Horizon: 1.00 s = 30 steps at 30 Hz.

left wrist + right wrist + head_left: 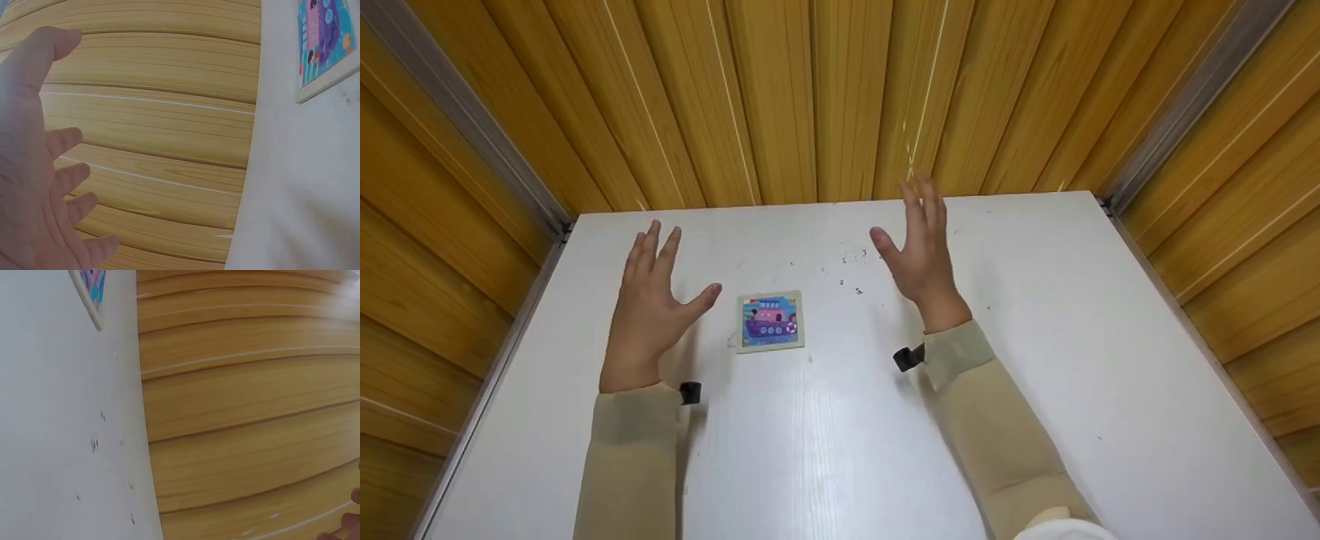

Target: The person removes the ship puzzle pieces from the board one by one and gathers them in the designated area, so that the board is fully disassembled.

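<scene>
We see the left hand (649, 319) and the right hand (922, 262) raised, each grip released (fingers extended), with the framed boat picture (770, 321) lying on the white surface (825, 442), nearer the left hand.

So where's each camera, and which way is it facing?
Head: on the head, facing forward and down at the table; left hand, right hand and sleeves show.
Left wrist: worn there, faces the plank wall; left hand shows.
Right wrist: worn there, faces the wall; only fingers show.
Both wrist views catch part of the boat picture.
</scene>
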Available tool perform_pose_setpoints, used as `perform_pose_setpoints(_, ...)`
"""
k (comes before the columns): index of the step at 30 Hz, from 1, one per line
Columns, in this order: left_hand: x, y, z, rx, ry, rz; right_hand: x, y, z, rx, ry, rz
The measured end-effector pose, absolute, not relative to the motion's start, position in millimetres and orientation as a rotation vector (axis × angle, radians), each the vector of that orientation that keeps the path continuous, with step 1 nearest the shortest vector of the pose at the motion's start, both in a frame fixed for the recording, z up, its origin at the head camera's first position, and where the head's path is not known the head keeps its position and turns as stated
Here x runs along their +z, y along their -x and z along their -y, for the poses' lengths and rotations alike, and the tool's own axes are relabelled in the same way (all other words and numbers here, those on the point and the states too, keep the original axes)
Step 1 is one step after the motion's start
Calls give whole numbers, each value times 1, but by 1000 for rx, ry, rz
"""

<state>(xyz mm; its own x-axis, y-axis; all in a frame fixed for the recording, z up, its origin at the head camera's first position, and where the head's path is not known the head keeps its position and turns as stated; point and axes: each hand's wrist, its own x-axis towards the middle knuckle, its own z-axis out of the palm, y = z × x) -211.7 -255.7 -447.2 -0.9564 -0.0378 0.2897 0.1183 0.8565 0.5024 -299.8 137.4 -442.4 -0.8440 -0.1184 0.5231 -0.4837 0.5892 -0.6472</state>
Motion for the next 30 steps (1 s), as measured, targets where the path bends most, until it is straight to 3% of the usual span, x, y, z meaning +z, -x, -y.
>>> perform_pose_setpoints(18, -487, 221, 257, -950, 34, 3046, -482, 283, -44, 1479, -735, 2588)
perform_pose_setpoints(30, -503, 219, 243, -903, 77, 3125, -502, 274, -28, 1630, -839, 2679)
